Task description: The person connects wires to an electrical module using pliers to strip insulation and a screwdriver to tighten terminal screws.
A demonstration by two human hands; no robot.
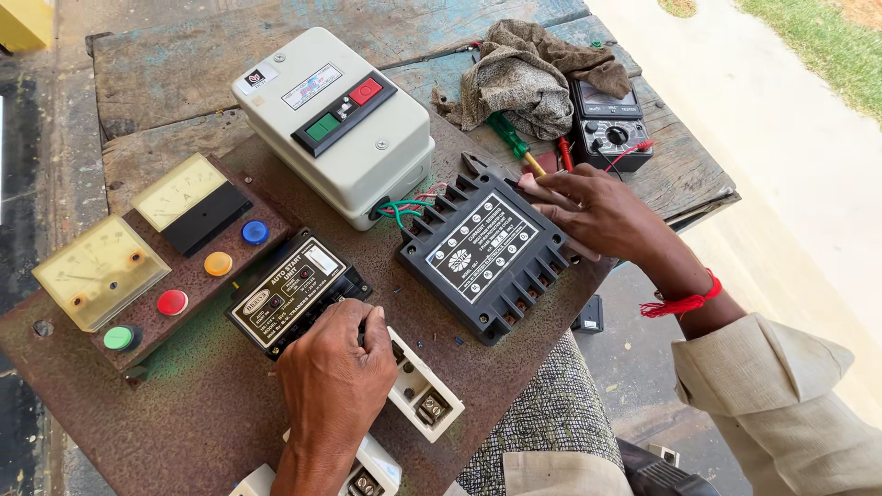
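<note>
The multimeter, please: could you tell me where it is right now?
In the head view, the black multimeter lies at the far right of the wooden table, just right of the crumpled rag and beyond the right hand.

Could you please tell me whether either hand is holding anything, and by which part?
Neither lifts anything. The right hand rests on the far right edge of the square black finned module; the left hand presses on the white ceramic fuse holder near its far end.

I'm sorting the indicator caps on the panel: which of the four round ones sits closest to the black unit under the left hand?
The orange cap; the blue, red and green ones lie farther from it.
</note>
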